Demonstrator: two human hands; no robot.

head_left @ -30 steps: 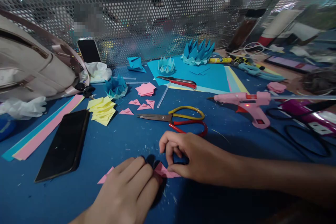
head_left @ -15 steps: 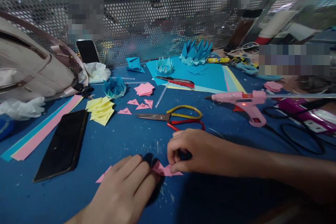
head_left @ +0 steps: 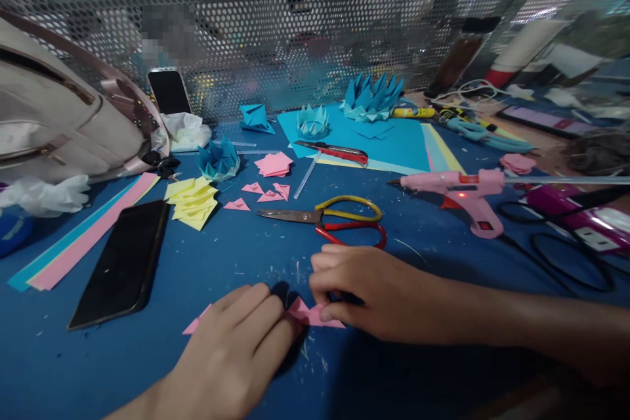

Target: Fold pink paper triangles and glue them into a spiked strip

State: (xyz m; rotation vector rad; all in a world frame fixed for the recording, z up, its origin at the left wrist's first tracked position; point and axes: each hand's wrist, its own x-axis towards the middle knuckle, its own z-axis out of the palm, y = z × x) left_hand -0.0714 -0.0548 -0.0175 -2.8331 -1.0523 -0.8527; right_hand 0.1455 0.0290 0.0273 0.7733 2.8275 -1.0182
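A folded pink paper strip (head_left: 310, 315) lies low on the blue table, partly covered by both hands. My left hand (head_left: 241, 341) rests over its left part with bent fingers pressed on it; a pink tip sticks out on the left. My right hand (head_left: 359, 289) is curled, its thumb and fingers pinching the strip's right part. Beyond the hands are scissors (head_left: 315, 215) with yellow and red handles. Several small folded pink pieces (head_left: 270, 195), a stack of pink papers (head_left: 274, 164) and yellow folded papers (head_left: 193, 202) lie farther back.
A black phone (head_left: 121, 262) and paper strips (head_left: 88, 236) lie at left, near a bag (head_left: 63, 111). A pink glue gun (head_left: 462, 193) with its cord is at right. Blue paper crowns (head_left: 371, 98), a red cutter (head_left: 339, 153) and sheets stand or lie behind.
The view has shifted slightly. My right hand's fingers have curled a little closer over the pink strip; my left hand stays on it.
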